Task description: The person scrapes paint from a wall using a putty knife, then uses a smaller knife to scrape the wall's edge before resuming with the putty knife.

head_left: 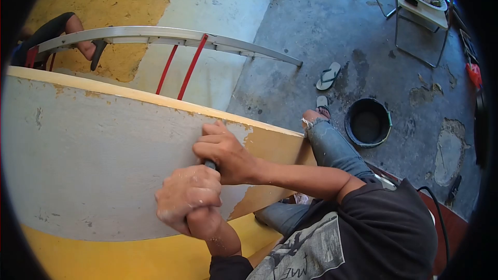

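Note:
My left hand (189,202) is closed in a fist at the lower end of a tool's dark handle (210,165). Just above it, my right hand (223,153) is wrapped round the same tool, and the tool's working end is hidden. Both hands are over a long board (104,150) with worn grey paint. Bare, tan-brown patches show near its right end, and flaked spots run along the pale upper edge. Whitish dust or paint marks my left hand and wrist.
Beyond the board, an aluminium ladder (176,33) with red braces lies across the view. A co-worker's bent limb (75,28) shows far left. On the concrete floor are a black bucket (367,123), a flip-flop (328,76) and a folding chair (423,13) bearing a tray. My jeans-clad knee is near the board's right end.

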Demonstrator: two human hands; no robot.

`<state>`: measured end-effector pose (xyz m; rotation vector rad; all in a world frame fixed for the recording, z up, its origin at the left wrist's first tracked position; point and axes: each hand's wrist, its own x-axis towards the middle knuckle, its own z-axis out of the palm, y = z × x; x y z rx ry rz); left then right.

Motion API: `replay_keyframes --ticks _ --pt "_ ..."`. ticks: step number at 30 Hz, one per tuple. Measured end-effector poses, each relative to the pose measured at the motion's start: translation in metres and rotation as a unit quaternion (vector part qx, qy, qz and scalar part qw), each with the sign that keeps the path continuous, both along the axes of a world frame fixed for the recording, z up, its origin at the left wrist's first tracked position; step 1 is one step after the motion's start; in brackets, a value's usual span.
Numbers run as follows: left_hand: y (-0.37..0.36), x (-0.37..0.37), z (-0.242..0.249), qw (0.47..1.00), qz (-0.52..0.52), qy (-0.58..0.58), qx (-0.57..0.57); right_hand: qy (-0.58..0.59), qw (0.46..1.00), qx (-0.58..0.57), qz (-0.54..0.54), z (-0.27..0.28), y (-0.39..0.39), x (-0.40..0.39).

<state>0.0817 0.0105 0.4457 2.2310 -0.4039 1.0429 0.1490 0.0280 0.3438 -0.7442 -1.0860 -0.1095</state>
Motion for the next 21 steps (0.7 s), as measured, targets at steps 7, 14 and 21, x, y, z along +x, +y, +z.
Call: replay_keyframes --ticks 7,14,21 --pt "-0.003 -0.001 0.006 1.000 -0.020 0.011 0.017 0.027 0.999 0.039 0.014 0.005 -0.001 -0.008" --pt "-0.003 0.002 0.005 0.999 -0.013 0.035 0.015 0.027 0.999 0.012 0.018 0.001 -0.003 -0.006" --pt "-0.003 0.006 0.006 1.000 0.004 0.027 -0.006 0.048 0.998 0.028 -0.009 0.000 0.002 0.001"
